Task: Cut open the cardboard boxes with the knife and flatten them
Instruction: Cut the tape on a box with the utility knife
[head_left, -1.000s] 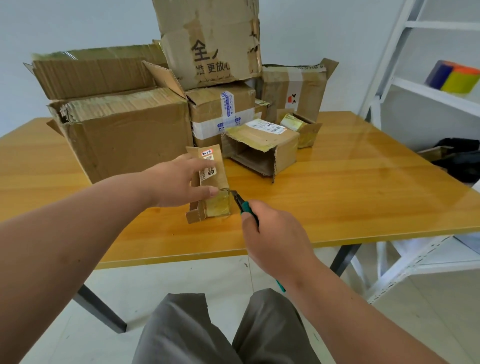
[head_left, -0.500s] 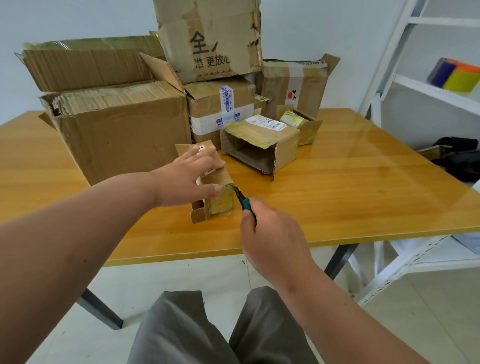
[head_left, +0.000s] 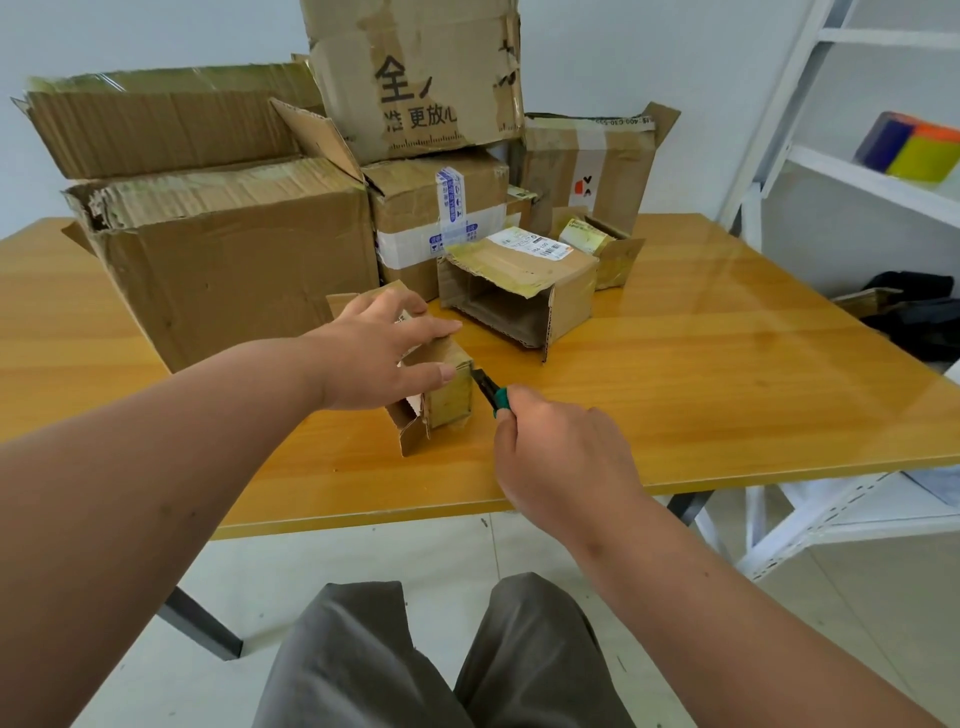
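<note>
Your left hand (head_left: 382, 347) has its fingers laid fairly straight over the small box (head_left: 441, 384), pinning it near the front edge of the tabletop (head_left: 727, 395), while your right hand (head_left: 558, 447) is clenched around the green-handled knife (head_left: 491, 392), tip right at the box's taped end. Heads up: your left thumb sits just beside the blade, so if the tape gives suddenly, I'd guess the knife jumps toward it. That light box could also skid.

knife (head_left: 497, 397): green handle | boxes (head_left: 228, 260): brown | table (head_left: 727, 374): orange-yellow woodgrain
</note>
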